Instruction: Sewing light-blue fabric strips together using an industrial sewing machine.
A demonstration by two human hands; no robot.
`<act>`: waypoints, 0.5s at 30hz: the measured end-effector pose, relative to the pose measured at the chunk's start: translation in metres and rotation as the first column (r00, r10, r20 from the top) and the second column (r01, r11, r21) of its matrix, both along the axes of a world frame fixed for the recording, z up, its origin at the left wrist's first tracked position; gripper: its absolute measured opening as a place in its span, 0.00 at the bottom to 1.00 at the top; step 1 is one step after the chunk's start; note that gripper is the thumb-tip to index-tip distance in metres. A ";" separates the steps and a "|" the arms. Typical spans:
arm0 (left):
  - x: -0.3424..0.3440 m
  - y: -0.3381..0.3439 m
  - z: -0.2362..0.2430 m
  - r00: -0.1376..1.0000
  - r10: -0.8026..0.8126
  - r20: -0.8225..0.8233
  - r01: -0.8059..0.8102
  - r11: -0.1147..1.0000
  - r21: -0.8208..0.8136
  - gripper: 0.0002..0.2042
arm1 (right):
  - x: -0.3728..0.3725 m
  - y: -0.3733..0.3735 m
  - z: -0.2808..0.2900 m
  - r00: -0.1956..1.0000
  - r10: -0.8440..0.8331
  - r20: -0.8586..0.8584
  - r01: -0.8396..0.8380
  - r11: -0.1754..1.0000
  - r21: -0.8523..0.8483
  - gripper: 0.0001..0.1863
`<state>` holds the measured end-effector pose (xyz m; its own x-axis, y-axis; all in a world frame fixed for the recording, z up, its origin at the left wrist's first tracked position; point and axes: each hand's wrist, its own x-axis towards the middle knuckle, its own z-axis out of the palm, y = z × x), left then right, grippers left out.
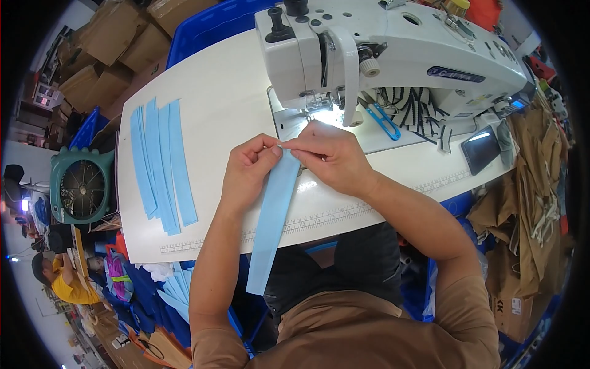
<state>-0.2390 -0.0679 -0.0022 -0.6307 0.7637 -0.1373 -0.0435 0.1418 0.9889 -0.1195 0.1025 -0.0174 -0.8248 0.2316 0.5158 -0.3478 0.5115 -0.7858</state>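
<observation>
Head view shows me left hand point(243, 175) and right hand point(335, 157), fingers point(313, 139) pinching the blue strip point(275, 215) by its top, likely to steady it, tail overhanging the table point(221, 92) toward seven o'clock.

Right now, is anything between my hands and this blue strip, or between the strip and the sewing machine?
Nothing visible parts them: your left hand and right hand hold one end of the blue strip. Toward the sewing machine, only your right hand appears in between.
</observation>
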 end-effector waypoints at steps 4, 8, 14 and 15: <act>-0.001 0.000 -0.001 1.000 0.014 0.027 -0.014 1.000 -0.011 0.07 | 0.002 -0.001 0.001 1.000 -0.006 0.020 0.005 0.999 0.042 0.14; 0.001 0.001 0.002 0.997 0.011 0.073 -0.012 1.000 0.022 0.07 | 0.003 -0.002 0.002 0.999 -0.042 0.000 0.041 0.984 0.175 0.12; 0.003 -0.001 0.003 0.999 0.036 -0.030 -0.036 0.999 0.007 0.09 | 0.003 0.002 0.010 0.999 -0.025 0.032 0.020 0.989 0.147 0.08; 0.005 0.000 0.004 0.998 0.043 -0.055 -0.045 0.998 -0.034 0.08 | 0.004 0.004 0.012 0.995 0.015 0.095 -0.016 1.000 0.011 0.06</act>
